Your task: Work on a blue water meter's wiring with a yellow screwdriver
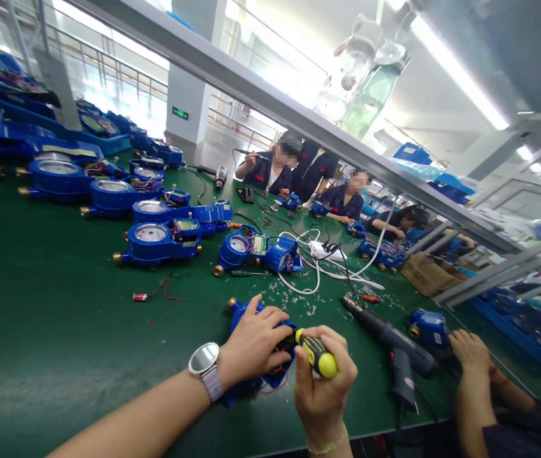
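Note:
My left hand (258, 337), with a watch on its wrist, lies over a blue water meter (238, 309) and grips it, fingers spread across its body. Much of the meter is hidden beneath the hand; a brass end and some red wires show. In my right hand (325, 388) is a screwdriver (316, 353) with a yellow and black handle. Its tip points into the meter's open housing beside my left fingers, and I cannot see where it ends. Just beyond stand an opened blue meter (236, 247) and a wired blue housing (281, 254).
Several blue meters (149, 234) line the green table's left side. A small red battery (140, 297) with wires lies nearer. To the right are a heat gun (401, 343), a white power strip (328, 251), cords and plastic scraps. A co-worker's hand (471, 350) touches another meter (428, 327).

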Tool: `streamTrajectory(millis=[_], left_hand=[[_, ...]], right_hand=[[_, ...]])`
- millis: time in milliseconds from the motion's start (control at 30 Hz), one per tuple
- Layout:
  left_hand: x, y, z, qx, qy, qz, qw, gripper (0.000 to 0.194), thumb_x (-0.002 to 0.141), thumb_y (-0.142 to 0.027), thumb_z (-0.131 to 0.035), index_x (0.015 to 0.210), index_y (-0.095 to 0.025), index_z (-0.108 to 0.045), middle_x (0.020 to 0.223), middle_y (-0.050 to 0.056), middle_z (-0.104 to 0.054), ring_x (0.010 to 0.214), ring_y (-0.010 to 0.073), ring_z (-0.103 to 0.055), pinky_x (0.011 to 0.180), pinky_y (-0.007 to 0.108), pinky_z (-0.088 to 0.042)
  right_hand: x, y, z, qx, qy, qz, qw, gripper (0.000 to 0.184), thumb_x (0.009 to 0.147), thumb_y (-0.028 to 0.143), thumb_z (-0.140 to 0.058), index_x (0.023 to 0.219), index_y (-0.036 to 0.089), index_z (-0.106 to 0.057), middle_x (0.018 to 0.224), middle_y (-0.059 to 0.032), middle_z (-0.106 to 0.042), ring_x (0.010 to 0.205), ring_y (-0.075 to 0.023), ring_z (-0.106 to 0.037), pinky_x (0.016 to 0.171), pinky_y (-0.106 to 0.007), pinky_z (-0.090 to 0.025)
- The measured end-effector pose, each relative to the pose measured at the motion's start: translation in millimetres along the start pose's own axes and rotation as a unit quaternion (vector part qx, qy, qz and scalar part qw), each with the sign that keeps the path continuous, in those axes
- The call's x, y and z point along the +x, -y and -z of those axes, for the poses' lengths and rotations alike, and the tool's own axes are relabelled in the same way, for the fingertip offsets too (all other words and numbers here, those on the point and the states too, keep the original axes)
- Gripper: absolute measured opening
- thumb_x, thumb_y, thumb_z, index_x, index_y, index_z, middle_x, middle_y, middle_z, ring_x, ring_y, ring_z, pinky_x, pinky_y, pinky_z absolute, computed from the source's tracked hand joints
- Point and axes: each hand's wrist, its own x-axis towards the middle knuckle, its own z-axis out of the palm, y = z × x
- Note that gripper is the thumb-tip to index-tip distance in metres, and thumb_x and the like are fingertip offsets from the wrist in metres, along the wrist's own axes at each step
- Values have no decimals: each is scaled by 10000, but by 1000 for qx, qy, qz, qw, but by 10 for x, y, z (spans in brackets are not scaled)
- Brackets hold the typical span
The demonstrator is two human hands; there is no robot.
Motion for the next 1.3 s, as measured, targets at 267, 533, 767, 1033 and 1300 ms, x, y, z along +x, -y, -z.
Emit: streamTrajectory(millis=[267,533,767,1033,1300], left_hand=[[61,91,-50,13,0,-3,1000,228,855,-430,-676,1004,-258,-690,1229,40,-634,1123,262,-580,1097,573,-246],[26,69,-11,28,1,-10,1000,352,791,-531,-719,999,-249,-680,1188,34,-648,1073,261,-603,1055,545,-311],[-32,-16,-31,41,-1,16,999,273,809,-417,-727,933,-186,-649,1233,85,-642,1126,284,-588,1083,570,-290],[90,-3,19,55,25,15,998,158,865,-300,-674,871,-145,-645,1357,150,-576,1162,309,-591,1082,599,-328],[181,51,35,65,40,7,997,100,938,-226,-567,908,-151,-627,1300,112,-622,1128,290,-615,1044,579,-368]], right_hand=[[220,-204,-87,-57,-12,-57,997,324,913,209,-588,1196,190,-431,977,-64,-548,795,-163,-585,702,-327,-527],[247,-86,-15,-74,0,-90,993,252,924,273,-585,1134,188,-474,929,-51,-561,772,-160,-594,679,-301,-533],[85,152,317,-38,80,-49,995,290,896,163,-597,1169,169,-499,1034,-97,-626,969,-185,-637,802,-305,-558],[210,278,585,26,7,-58,998,396,836,44,-605,1186,175,-472,1050,-79,-607,920,-171,-657,820,-314,-574],[257,56,641,-44,124,-71,989,234,913,214,-587,1128,191,-497,986,-80,-636,914,-179,-659,776,-299,-580]])
